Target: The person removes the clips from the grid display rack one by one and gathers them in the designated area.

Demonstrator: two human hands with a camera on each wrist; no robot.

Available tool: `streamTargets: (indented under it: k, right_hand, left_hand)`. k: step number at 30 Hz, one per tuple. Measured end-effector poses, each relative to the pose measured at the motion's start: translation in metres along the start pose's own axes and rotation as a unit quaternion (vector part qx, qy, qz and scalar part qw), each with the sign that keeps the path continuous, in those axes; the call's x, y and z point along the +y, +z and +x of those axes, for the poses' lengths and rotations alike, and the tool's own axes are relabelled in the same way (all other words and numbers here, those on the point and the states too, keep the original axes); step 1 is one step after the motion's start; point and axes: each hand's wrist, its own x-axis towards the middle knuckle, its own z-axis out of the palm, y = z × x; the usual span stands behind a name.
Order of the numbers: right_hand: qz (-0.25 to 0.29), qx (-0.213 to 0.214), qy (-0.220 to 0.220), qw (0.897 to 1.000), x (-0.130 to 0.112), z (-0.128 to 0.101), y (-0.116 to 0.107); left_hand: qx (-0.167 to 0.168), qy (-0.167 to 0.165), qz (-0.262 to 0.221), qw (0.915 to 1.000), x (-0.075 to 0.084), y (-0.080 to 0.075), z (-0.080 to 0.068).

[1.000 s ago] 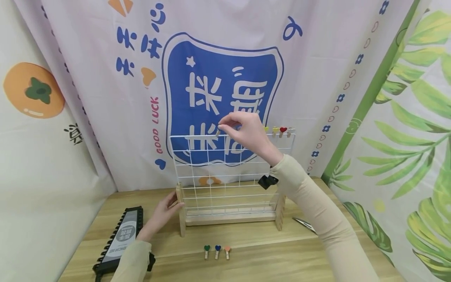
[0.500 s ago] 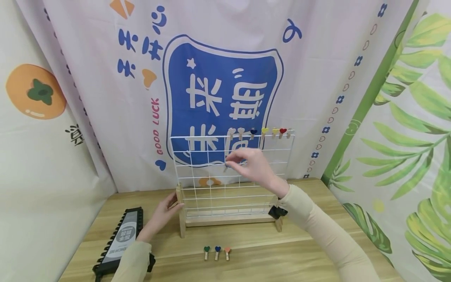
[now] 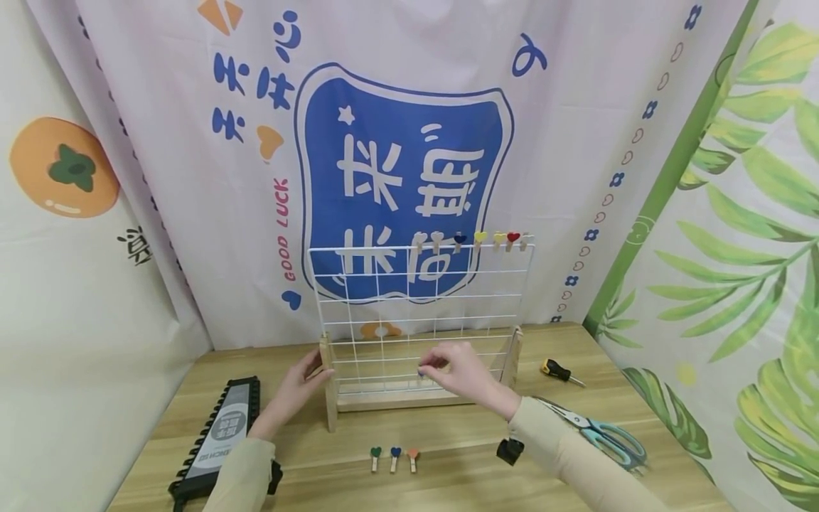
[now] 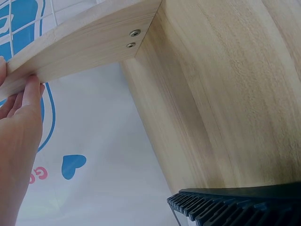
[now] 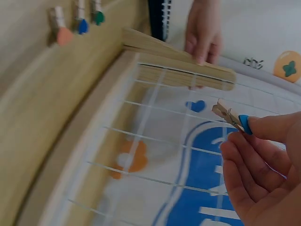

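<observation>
My right hand point(image 3: 457, 366) pinches a small wooden clothespin with a blue heart point(image 5: 229, 115) between thumb and fingers. It is in front of the lower wires of a white wire grid rack point(image 3: 384, 248); the right wrist view shows the pin apart from the wires. At the rack's left side my left hand point(image 3: 296, 390) grips the wooden upright point(image 3: 330, 414), fingers behind it. Along the top wire sit several heart clothespins, among them a red one point(image 3: 513, 238). Green point(image 3: 375, 459), blue point(image 3: 395, 459) and orange point(image 3: 413, 460) heart clothespins lie in a row before the rack.
A black toothed-edge tray with a grey label point(image 3: 224, 427) lies left of the rack. On the right are a yellow-black screwdriver point(image 3: 559, 371) and blue-handled scissors point(image 3: 614, 439). A printed cloth point(image 3: 563, 178) hangs behind the rack.
My right hand has come down from the rack's top wire to its lower part, keeping a clothespin pinched. The screwdriver and scissors have come into sight. My left hand has stayed on the upright.
</observation>
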Motion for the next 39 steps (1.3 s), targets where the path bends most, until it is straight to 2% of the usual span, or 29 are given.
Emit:
streamTargets:
  k: [8, 18, 25, 34, 39]
  right_hand:
    - [0.036, -0.048, 0.074, 0.995, 0.015, -0.036, 0.034]
    - [0.066, -0.082, 0.099, 0.990, 0.032, -0.067, 0.066]
    - [0.099, -0.106, 0.144, 0.979, 0.038, -0.083, 0.079]
    - [0.102, -0.115, 0.142, 0.978, 0.042, -0.091, 0.086]
    - [0.117, -0.128, 0.157, 0.972, 0.045, -0.093, 0.088]
  left_hand:
    - [0.000, 0.012, -0.006, 0.9999, -0.001, 0.000, 0.001]
    - [0.002, 0.018, -0.004, 0.9998, -0.001, 0.000, -0.001]
    - [0.002, 0.017, -0.004, 0.9999, -0.002, 0.000, 0.000]
    - [0.001, 0.010, 0.002, 0.9999, -0.005, 0.000, 0.002]
    - [0.002, 0.006, 0.006, 1.0000, -0.006, 0.000, 0.002]
